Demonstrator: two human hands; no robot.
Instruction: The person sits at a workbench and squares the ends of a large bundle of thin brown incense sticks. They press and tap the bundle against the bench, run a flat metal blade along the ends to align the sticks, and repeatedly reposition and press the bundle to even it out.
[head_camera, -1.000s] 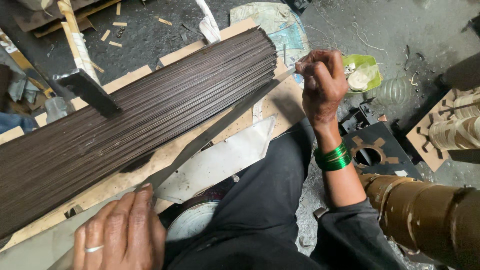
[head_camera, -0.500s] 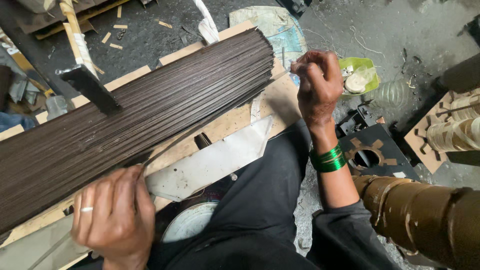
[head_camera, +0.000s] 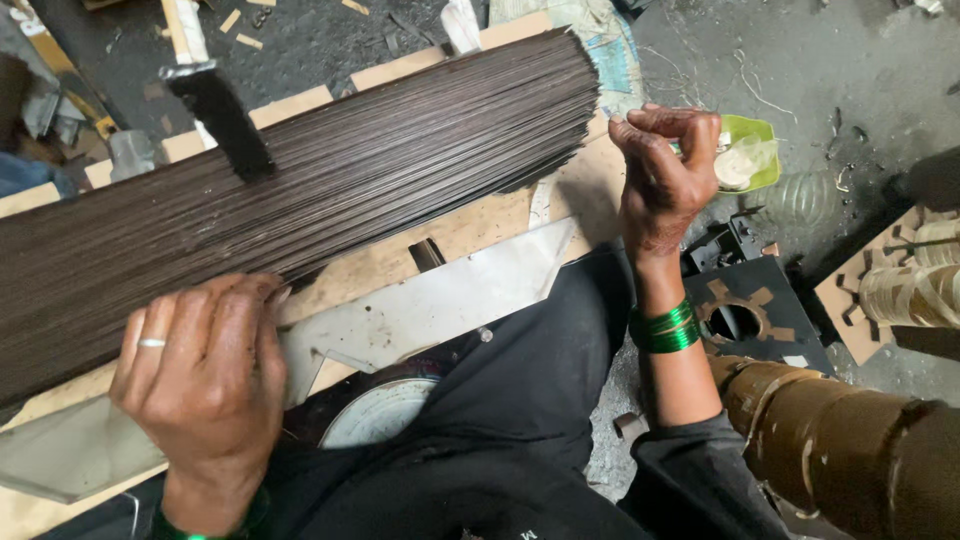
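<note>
- Dark brown thin sticks, a broad flat bundle (head_camera: 330, 170), lie slantwise across a pale wooden board (head_camera: 480, 225), running from lower left up to upper right; cut ends finish near the right hand
- Left hand (head_camera: 205, 375) lies knuckles up at the near edge of the bundle, low in the left of the view; fingers curled down, tips touching the sticks' edge and a flat grey metal plate (head_camera: 440, 300); whether it grips anything, cannot tell; silver ring (head_camera: 151, 343) on one finger
- Right hand (head_camera: 665, 180) raised just beside the bundle's cut ends; fingers bent in, thumb and fingertips pinched together; what sits in the pinch is too small to tell; green bangles (head_camera: 665, 330) on the wrist
- Black flat bar (head_camera: 222, 118) rests across the top of the bundle, upper left
- Green shallow dish (head_camera: 748, 155) sits on the grey floor just behind the right hand; brown cardboard tube (head_camera: 830, 440) lies at lower right; black-clothed lap (head_camera: 500, 430) below the board
</note>
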